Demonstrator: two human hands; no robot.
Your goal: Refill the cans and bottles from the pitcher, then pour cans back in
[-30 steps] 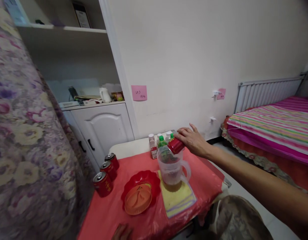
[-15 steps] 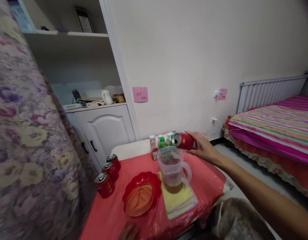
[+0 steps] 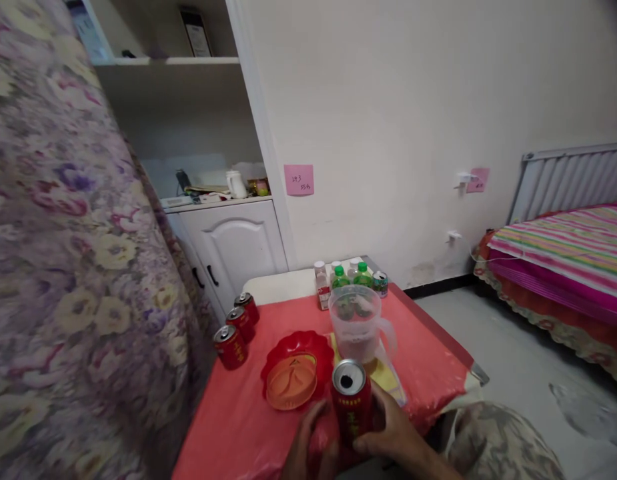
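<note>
An opened red can point(image 3: 350, 407) stands upright near the table's front edge, with my right hand point(image 3: 395, 433) wrapped round its right side. My left hand point(image 3: 311, 447) is at the can's left side, fingers spread and curved; whether they touch it is unclear. Just beyond is a clear plastic pitcher point(image 3: 355, 327) with its handle to the right, on a yellow cloth point(image 3: 388, 381). Left of the pitcher, a red scalloped tray point(image 3: 304, 341) holds an orange oval dish point(image 3: 291, 387).
Three red cans point(image 3: 231, 347) line the table's left side. Behind the pitcher are several bottles, some green-capped point(image 3: 362, 272), and a small can point(image 3: 380, 283). A floral curtain point(image 3: 78, 267) hangs at left; a bed point(image 3: 563, 260) stands at right.
My right hand has brought the red can from a tilt above the pitcher down to upright in front of me. My left hand has moved up beside it. The view has shifted left.
</note>
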